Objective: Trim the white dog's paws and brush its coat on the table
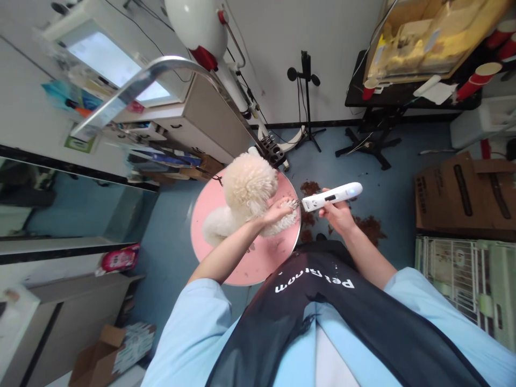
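Observation:
A fluffy cream-white dog (249, 185) is on a round pink grooming table (242, 269). My left hand (277, 213) is closed around one of its paws (291, 208), which is stretched towards me near the table's right edge. In my right hand (339, 216) is a white pet clipper (332, 196) with a black switch and a bluish light at its rear end. The clipper's dark blade end is at the paw, close to my left fingertips; whether it touches the fur I cannot tell.
A curved metal grooming arm (177, 62) rises over the table's far side. Brown hair clumps (368, 228) lie on the blue floor. Behind stand a dryer (197, 27) and a black stand (307, 97). At right are a cardboard box (463, 193) and a cage (451, 274).

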Demonstrator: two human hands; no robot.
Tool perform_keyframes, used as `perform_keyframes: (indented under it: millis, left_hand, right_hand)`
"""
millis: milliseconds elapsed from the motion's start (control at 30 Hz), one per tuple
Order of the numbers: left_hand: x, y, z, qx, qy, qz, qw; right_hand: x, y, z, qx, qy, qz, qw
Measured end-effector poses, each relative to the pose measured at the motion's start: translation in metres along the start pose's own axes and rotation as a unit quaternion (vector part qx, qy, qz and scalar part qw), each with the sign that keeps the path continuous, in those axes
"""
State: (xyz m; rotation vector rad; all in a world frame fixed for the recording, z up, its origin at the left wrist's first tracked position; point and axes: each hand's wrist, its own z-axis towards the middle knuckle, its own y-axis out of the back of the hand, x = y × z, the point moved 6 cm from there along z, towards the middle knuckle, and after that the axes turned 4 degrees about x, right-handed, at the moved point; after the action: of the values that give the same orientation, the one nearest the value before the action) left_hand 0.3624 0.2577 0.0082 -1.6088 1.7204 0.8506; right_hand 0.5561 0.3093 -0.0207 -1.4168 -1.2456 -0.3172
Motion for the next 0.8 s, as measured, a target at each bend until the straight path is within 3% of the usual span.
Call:
perform_keyframes:
  millis: [200, 367, 567, 800]
  left_hand:
    - [-0.001, -0.001, -0.003, 0.018, 0.002, 0.048, 0.999]
    - [-0.003, -0.005, -0.007, 0.025, 0.0, 0.057, 0.998]
    - [-0.005, -0.004, -0.008, 0.017, 0.0, 0.052, 0.999]
    - [-0.007, 0.002, -0.006, -0.011, -0.03, -0.021, 0.999]
  right_hand:
    - [-0.003, -0.013, 0.005, -0.023, 0.016, 0.012, 1.0]
    - [-0.007, -0.023, 0.001, 0.014, 0.003, -0.031, 0.999]
    - [-0.01, -0.02, -0.01, -0.005, 0.087, -0.109, 0.99]
    - [-0.022, -0.045, -0.038, 0.057, 0.13, -0.141, 0.98]
